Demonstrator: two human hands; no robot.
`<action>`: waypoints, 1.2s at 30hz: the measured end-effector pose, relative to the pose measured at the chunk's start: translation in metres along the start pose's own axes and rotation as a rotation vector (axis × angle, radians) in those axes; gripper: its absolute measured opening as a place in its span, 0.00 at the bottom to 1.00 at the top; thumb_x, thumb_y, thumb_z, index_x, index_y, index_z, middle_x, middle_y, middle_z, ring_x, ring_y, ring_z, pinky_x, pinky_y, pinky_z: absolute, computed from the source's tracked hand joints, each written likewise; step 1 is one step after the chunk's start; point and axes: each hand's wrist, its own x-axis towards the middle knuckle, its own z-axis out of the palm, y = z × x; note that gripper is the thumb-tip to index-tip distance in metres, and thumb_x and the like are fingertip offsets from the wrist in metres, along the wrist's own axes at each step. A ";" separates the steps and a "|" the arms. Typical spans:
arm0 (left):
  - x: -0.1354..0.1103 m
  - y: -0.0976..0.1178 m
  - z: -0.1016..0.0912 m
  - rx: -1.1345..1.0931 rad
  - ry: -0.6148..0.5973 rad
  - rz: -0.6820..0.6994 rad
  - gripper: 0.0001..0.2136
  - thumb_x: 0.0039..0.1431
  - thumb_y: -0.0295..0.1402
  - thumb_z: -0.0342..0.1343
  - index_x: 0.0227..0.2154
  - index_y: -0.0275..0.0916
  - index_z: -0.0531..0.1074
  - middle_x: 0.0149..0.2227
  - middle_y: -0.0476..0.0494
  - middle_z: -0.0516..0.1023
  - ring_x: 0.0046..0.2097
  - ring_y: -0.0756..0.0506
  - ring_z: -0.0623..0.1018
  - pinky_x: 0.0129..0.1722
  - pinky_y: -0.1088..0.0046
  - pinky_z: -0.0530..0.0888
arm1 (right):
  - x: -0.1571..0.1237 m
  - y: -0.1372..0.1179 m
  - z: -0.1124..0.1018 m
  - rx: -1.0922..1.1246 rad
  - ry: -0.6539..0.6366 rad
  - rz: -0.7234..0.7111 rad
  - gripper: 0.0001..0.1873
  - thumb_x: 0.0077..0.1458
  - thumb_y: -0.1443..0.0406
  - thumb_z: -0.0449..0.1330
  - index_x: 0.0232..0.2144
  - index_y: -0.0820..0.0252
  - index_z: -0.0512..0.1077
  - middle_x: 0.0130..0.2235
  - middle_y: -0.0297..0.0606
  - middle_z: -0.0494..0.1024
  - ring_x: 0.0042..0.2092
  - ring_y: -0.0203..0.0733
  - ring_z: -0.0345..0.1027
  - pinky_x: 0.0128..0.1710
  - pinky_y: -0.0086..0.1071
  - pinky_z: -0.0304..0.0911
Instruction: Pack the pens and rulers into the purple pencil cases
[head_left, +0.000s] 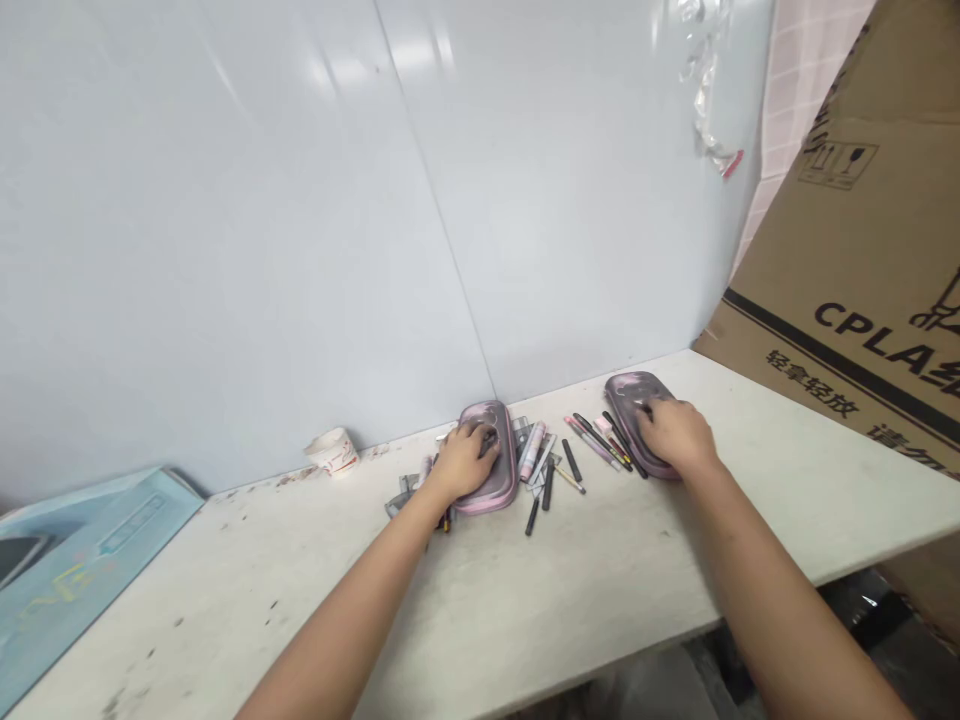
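My left hand (465, 460) lies on top of a pink zip pencil case (504, 480), its fingers curled over the case. A second pink pencil case (631, 395) stands farther right under my right hand (667, 435), which grips its near side. Several pens and markers (562, 462) lie scattered between the cases. Among them is a pale pink marker (532, 450). More pens and grey packaging (401, 497) lie left of my left hand, partly hidden by it.
The white, stained table (525, 600) meets a pale grey wall (262, 220) at the back. A small paper cup (332, 452) lies on its side, and a light blue flat box (82, 570) sits at left. A large cardboard box (847, 260) leans at right.
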 end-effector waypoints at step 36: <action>-0.030 0.068 0.036 -0.338 0.096 -0.076 0.21 0.59 0.37 0.44 0.54 0.36 0.62 0.57 0.32 0.60 0.60 0.37 0.58 0.57 0.56 0.56 | -0.067 -0.013 0.015 -0.066 0.066 -0.648 0.16 0.58 0.58 0.49 0.40 0.59 0.73 0.46 0.46 0.70 0.52 0.50 0.57 0.48 0.41 0.55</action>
